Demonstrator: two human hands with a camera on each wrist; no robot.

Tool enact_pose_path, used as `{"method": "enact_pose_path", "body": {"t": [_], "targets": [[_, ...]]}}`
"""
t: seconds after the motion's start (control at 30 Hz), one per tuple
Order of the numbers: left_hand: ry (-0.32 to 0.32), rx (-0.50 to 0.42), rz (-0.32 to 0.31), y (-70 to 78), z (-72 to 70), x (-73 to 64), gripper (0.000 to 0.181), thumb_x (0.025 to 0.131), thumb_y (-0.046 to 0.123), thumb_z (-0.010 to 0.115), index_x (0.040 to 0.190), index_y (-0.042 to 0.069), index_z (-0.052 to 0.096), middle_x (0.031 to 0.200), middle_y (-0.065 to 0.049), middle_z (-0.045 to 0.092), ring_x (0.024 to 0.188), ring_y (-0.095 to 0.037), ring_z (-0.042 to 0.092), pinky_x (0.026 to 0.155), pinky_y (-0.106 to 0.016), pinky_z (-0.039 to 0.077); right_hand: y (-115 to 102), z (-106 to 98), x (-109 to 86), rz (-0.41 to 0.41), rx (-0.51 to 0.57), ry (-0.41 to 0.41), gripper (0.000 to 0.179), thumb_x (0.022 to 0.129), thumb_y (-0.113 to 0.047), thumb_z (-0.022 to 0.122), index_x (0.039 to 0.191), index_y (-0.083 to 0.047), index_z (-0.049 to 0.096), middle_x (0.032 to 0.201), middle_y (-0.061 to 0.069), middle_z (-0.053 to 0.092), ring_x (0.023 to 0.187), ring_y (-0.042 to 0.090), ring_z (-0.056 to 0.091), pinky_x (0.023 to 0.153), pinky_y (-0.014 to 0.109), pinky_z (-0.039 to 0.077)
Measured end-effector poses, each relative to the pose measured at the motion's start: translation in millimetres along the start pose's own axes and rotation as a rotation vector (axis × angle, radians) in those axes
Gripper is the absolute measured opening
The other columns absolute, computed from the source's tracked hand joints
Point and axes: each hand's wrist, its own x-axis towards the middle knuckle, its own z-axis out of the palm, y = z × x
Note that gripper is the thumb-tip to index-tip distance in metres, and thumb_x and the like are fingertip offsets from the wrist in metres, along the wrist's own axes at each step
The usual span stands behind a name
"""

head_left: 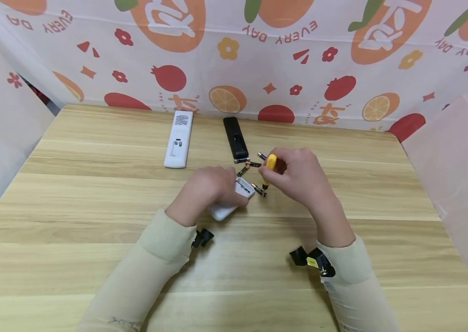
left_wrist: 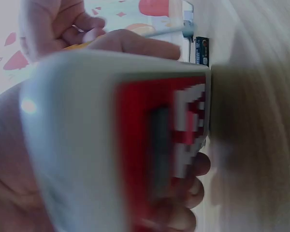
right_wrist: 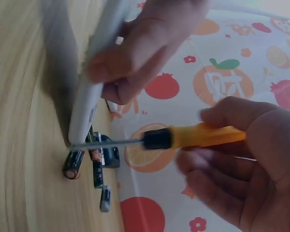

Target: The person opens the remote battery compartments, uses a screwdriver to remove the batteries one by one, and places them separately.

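Note:
My left hand (head_left: pixel 211 189) grips a white handheld device (head_left: pixel 222 213), tilted over the table, with an open battery compartment facing up at its far end. In the left wrist view, the device's white shell (left_wrist: pixel 77 130) has a red face with a pixel pattern. My right hand (head_left: pixel 302 177) holds a screwdriver (right_wrist: pixel 198 137) by its yellow handle, thumb and fingers around it. The metal shaft points down, its tip close by the device's lower end and a loose battery (right_wrist: pixel 74 163). Several other small batteries (head_left: pixel 243 171) lie just beyond the device.
Behind the hands, a white remote (head_left: pixel 179 133) lies back up with its battery bay uncovered. A black remote (head_left: pixel 236 138) lies to its right, against the batteries. A fruit-print cloth (head_left: pixel 225 69) hangs along the table's (head_left: pixel 93 193) back edge.

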Motion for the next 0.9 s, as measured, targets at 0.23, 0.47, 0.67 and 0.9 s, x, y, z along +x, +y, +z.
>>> {"method": "enact_pose_path", "body": {"t": [0.23,0.47,0.67,0.9], "targets": [[-0.045,0.007,0.015,-0.4,2.0,1.6,0.068,0.078,0.046,0.078,0.127,0.007,0.05,0.096,-0.009,0.063,0.079,-0.021,0.063,0.063,-0.033,0.05,7.7,3.3,2.6,0.068,0.001,-0.025,0.017,0.091,-0.033,0.072,0.094,-0.016,0.071,0.078,-0.001,0.066,0.073,0.017,0.058,0.067,0.031,0.049],[0.004,0.024,0.048,-1.6,2.0,2.6,0.071,0.074,0.041,0.084,0.127,0.009,0.049,0.099,-0.008,0.062,0.084,-0.024,0.062,0.066,-0.035,0.05,11.1,5.8,5.5,0.077,0.016,0.019,0.02,0.09,-0.034,0.074,0.1,-0.016,0.073,0.081,-0.001,0.067,0.075,0.017,0.058,0.068,0.031,0.048],[0.054,0.066,0.083,-1.5,2.2,2.3,0.07,0.074,0.042,0.084,0.126,0.008,0.052,0.106,-0.01,0.059,0.089,-0.025,0.059,0.07,-0.038,0.05,10.9,6.5,6.0,0.063,0.034,0.056,0.021,0.091,-0.035,0.072,0.1,-0.015,0.073,0.08,-0.001,0.068,0.073,0.015,0.06,0.068,0.031,0.05],[0.07,0.078,0.093,-1.5,3.6,4.3,0.078,0.073,0.044,0.085,0.132,0.008,0.051,0.109,-0.011,0.056,0.091,-0.026,0.058,0.07,-0.037,0.05,7.6,8.0,6.1,0.03,0.134,0.122,0.026,0.091,-0.04,0.071,0.097,-0.014,0.072,0.08,-0.003,0.069,0.07,0.011,0.061,0.064,0.029,0.052]]}}
